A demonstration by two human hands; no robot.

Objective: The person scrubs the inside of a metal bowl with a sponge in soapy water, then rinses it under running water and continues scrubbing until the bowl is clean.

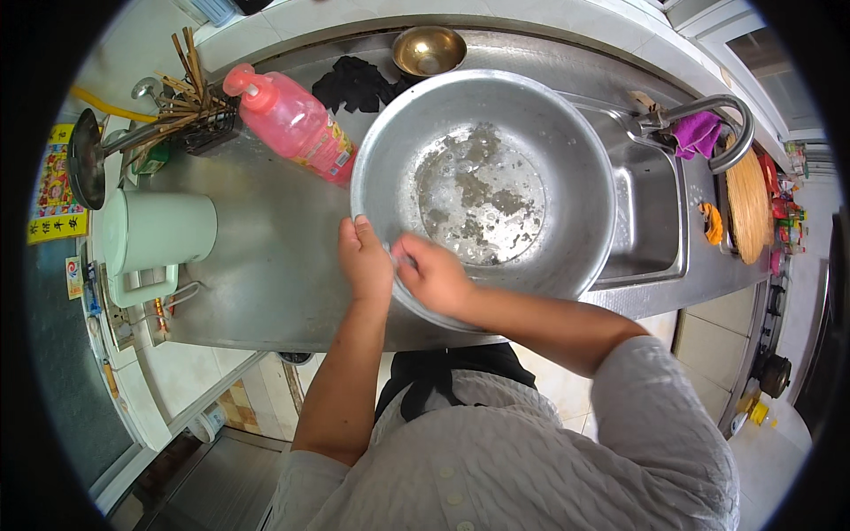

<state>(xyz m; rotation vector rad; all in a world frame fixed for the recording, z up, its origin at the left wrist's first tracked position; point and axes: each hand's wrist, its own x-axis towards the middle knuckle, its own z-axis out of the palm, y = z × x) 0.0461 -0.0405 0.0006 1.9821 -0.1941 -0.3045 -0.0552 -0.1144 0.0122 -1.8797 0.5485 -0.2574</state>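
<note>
A large aluminium basin (584, 199) sits on the steel counter and overlaps the left part of the sink. Its bottom is wet, with grey patches and some bubbles. My left hand (365, 255) grips the rim at the basin's near left side, thumb on top. Right beside it, my right hand (435, 272) is curled against the inside of the same rim and blurred. Whether its fingers close on something small there cannot be made out. A pink pump bottle (299, 126) stands tilted in view, close to the basin's left edge.
Behind the basin are a brass-coloured bowl (429, 52) and a black cloth (355, 85). A steel sink (647, 219) with a curved faucet (734, 109) lies to the right. On the left are a pale green pitcher (163, 226), a ladle (86, 159) and a chopstick holder (212, 126).
</note>
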